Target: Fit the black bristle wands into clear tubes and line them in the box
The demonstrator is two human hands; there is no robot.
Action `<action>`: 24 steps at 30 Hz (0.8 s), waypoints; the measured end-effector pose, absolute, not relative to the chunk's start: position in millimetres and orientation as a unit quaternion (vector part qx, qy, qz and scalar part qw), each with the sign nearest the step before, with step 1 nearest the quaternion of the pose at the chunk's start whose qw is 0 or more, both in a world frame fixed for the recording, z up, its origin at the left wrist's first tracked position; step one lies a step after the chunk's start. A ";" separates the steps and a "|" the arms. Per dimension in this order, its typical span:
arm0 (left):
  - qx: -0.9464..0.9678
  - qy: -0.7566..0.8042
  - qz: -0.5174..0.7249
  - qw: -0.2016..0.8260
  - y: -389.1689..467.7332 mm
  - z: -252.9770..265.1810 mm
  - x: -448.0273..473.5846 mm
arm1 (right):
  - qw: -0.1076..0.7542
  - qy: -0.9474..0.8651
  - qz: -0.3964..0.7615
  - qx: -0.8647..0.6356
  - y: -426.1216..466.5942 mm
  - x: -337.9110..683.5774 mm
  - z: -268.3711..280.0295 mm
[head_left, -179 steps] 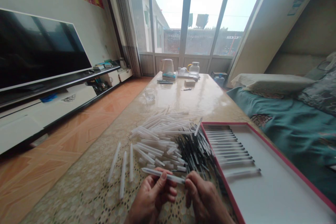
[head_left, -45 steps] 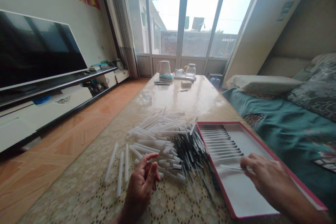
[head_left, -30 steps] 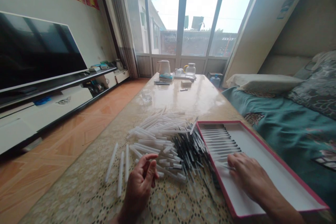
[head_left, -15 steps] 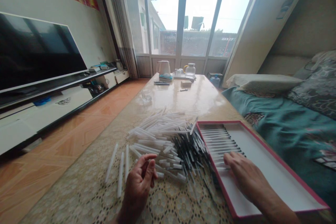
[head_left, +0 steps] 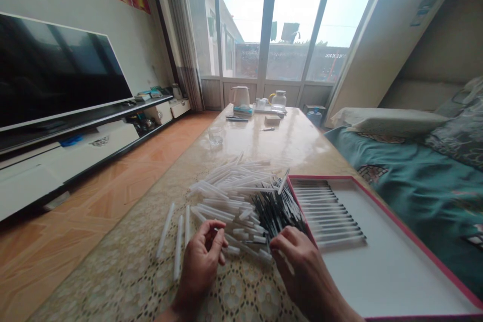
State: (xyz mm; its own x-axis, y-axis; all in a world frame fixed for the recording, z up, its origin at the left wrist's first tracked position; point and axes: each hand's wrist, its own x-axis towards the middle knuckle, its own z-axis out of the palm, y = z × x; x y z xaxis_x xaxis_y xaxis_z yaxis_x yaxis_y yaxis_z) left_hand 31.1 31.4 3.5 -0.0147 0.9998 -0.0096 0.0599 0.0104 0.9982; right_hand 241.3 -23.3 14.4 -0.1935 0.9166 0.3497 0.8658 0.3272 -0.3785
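My left hand [head_left: 204,259] hovers low over the table, its fingers curled and thumb close to the index finger; whatever lies between them, if anything, I cannot make out. Beside it lie several white plastic tubes [head_left: 178,246], and beyond it a heap of translucent tubes [head_left: 230,181]. My right hand [head_left: 302,266] is at the near end of a pile of thin black rods [head_left: 275,209], fingers bent, thumb apart, no held thing visible. Right of it, a shallow pink-rimmed box [head_left: 392,241] holds a row of white, dark-tipped sticks [head_left: 332,216] laid side by side.
A patterned cloth [head_left: 124,261] covers the long table. Farther back stand a glass cup [head_left: 216,136], a small box [head_left: 272,120], a glass jug [head_left: 279,99] and a kettle [head_left: 240,96]. A teal-covered sofa [head_left: 411,161] runs along the right.
My right hand has left the row of sticks in the box and moved left to the black rods. The last stick in the row now shows fully. My left hand has barely moved.
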 end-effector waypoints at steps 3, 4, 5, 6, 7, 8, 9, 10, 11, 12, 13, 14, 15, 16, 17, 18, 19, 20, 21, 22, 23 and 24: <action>0.525 0.520 0.464 0.489 30.2 3.9 31.5 | 0.254 -0.787 -0.022 -0.562 -20.2 217.7 -0.7; 0.535 0.520 0.445 0.495 28.7 4.9 31.9 | 0.247 -0.789 -0.047 -0.560 -18.8 214.4 -5.3; 0.545 0.521 0.420 0.504 26.7 6.1 32.5 | 0.242 -0.789 -0.069 -0.561 -17.4 212.7 -9.0; 0.555 0.522 0.392 0.516 24.3 7.3 33.3 | 0.237 -0.788 -0.088 -0.562 -16.1 212.2 -11.8; 0.564 0.519 0.363 0.529 21.6 8.1 34.2 | 0.231 -0.787 -0.103 -0.562 -15.1 212.2 -13.5; 0.574 0.514 0.338 0.541 19.0 8.5 35.2 | 0.222 -0.789 -0.115 -0.561 -14.4 212.4 -14.4; 0.583 0.507 0.317 0.550 16.5 8.4 36.3 | 0.215 -0.793 -0.127 -0.556 -14.1 212.7 -14.6; 0.590 0.500 0.300 0.558 14.5 7.8 37.3 | 0.209 -0.797 -0.141 -0.549 -14.2 212.9 -14.4; 0.595 0.494 0.287 0.565 13.1 6.7 38.2 | 0.205 -0.801 -0.154 -0.541 -14.8 213.1 -13.8; 0.596 0.490 0.278 0.572 12.4 5.4 39.0 | 0.205 -0.804 -0.163 -0.534 -15.6 213.5 -13.1; 0.592 0.489 0.272 0.580 12.3 3.9 39.7 | 0.208 -0.804 -0.165 -0.532 -16.7 214.1 -12.3; 0.585 0.488 0.267 0.590 12.6 2.4 40.2 | 0.213 -0.802 -0.161 -0.534 -17.9 214.9 -11.2; 0.575 0.485 0.263 0.604 13.3 1.0 40.6 | 0.222 -0.798 -0.150 -0.540 -19.1 215.9 -10.0; 0.562 0.481 0.263 0.619 14.1 -0.3 40.9 | 0.233 -0.792 -0.135 -0.548 -20.2 216.8 -8.6; 0.546 0.475 0.264 0.637 14.9 -1.3 41.2 | 0.248 -0.784 -0.118 -0.556 -21.1 217.4 -6.9; 0.529 0.465 0.267 0.658 15.6 -2.1 41.5 | 0.265 -0.778 -0.104 -0.560 -21.9 217.5 -5.0; 0.510 0.450 0.270 0.681 16.3 -2.6 41.9 | 0.283 -0.776 -0.093 -0.556 -22.5 217.0 -3.1; 0.490 0.434 0.276 0.704 17.0 -2.9 42.4 | 0.299 -0.778 -0.085 -0.546 -22.9 216.0 -1.1; 0.468 0.417 0.286 0.725 17.6 -3.1 42.9 | 0.311 -0.784 -0.080 -0.532 -23.2 214.6 0.8; 0.446 0.401 0.296 0.744 18.2 -3.1 43.3 | 0.320 -0.791 -0.077 -0.516 -23.6 213.2 2.5; 0.424 0.387 0.310 0.758 18.8 -2.9 43.6 | 0.327 -0.798 -0.072 -0.501 -23.9 212.1 4.0; 0.404 0.378 0.327 0.766 19.2 -2.4 43.8 | 0.331 -0.801 -0.061 -0.495 -24.4 211.8 5.2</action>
State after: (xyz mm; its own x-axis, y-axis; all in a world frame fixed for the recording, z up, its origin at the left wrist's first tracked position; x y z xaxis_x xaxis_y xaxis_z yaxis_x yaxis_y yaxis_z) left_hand 43.8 19.2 -2.4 0.4997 0.8067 -0.3153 -0.1961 0.4600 0.8660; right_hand 211.8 -24.4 5.2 -0.2916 0.7532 0.5897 0.8332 0.5028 -0.2301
